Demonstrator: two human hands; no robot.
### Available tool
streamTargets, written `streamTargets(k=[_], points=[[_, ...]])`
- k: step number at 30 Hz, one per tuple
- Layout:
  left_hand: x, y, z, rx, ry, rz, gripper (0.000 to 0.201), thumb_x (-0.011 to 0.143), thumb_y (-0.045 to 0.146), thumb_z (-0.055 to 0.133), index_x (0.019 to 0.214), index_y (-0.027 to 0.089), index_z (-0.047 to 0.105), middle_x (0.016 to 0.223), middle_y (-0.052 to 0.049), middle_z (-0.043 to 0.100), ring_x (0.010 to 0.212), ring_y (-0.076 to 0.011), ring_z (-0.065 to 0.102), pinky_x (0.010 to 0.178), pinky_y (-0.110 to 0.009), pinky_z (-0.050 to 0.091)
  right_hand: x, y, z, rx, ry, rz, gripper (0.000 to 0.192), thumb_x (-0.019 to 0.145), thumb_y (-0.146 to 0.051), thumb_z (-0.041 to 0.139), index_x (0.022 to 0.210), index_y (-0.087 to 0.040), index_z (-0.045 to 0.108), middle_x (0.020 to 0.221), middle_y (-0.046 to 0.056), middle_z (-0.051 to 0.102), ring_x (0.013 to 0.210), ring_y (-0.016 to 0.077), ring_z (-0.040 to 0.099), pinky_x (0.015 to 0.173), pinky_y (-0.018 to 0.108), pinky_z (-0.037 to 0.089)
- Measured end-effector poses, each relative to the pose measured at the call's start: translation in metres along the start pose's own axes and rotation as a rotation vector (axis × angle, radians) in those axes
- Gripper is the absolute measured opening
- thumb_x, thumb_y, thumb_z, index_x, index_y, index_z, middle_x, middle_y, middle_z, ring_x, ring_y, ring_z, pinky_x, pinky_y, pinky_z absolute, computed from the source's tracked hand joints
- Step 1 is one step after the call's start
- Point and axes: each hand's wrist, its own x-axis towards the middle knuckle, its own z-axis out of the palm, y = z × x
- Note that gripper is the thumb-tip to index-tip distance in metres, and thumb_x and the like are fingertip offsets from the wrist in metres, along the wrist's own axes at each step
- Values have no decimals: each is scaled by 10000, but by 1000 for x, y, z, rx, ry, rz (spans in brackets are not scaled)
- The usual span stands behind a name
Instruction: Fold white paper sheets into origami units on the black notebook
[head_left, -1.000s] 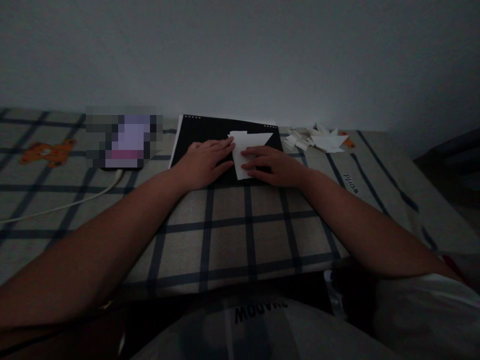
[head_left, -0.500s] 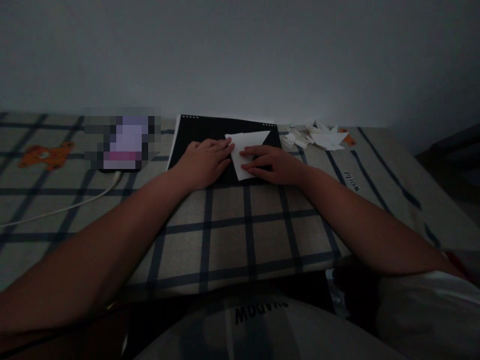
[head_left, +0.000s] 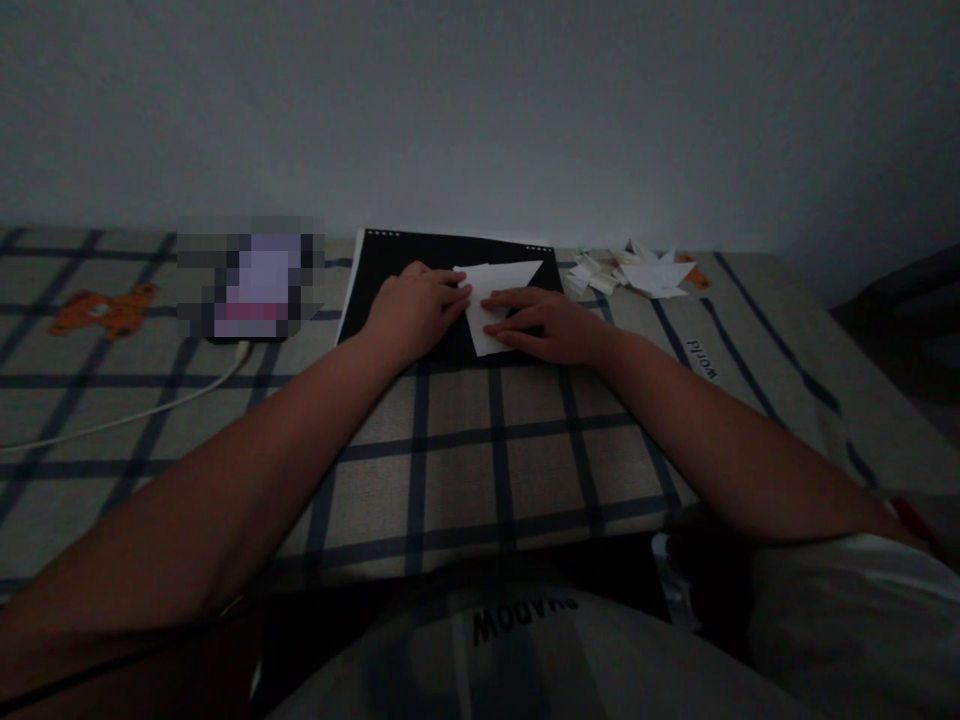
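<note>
1. On the black board point(head_left: 390, 270) lies a folded white paper point(head_left: 495, 300).
2. Left hand point(head_left: 412, 312) presses flat on its left edge, gripping nothing.
3. Right hand point(head_left: 551, 325) pins it, fingers spread.

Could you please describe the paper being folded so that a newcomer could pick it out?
On the checked cloth, find the black board by the wall. The white paper lies on it, under both hands' fingertips. Unlike the small white scraps to the right, it is one large folded sheet.
</note>
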Motion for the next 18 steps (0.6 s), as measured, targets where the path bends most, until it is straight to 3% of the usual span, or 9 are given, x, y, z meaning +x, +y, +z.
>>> streamTargets(k=[5,9,18], points=[[-2,-1,-1,48,-35,-6,515,1142,508,438,1569,367,691,1711,7,594,1473,-361,535,1133,-526,496,0,0,0,-7,3,-2,309,1097,-428,654,1222,-272,890,1527,113,749,1477,305,663,1272,541,505],[-5,0,-2,79,-71,7,584,1115,557,483,1646,351,611,1767,-12,524,1530,-404,493,1184,-570,458,-1,-1,-1,-17,-1,-6,294,1090,-393,664,1255,-282,880,1534,109,745,1473,306,666,1257,558,514],[-11,-1,-3,72,-151,54,933,1000,816,564,1788,357,366,1856,-45,371,1603,-471,404,1291,-648,319,-2,3,0,4,10,2,266,1081,-401,677,1219,-314,887,1539,68,746,1492,293,650,1278,558,500]])
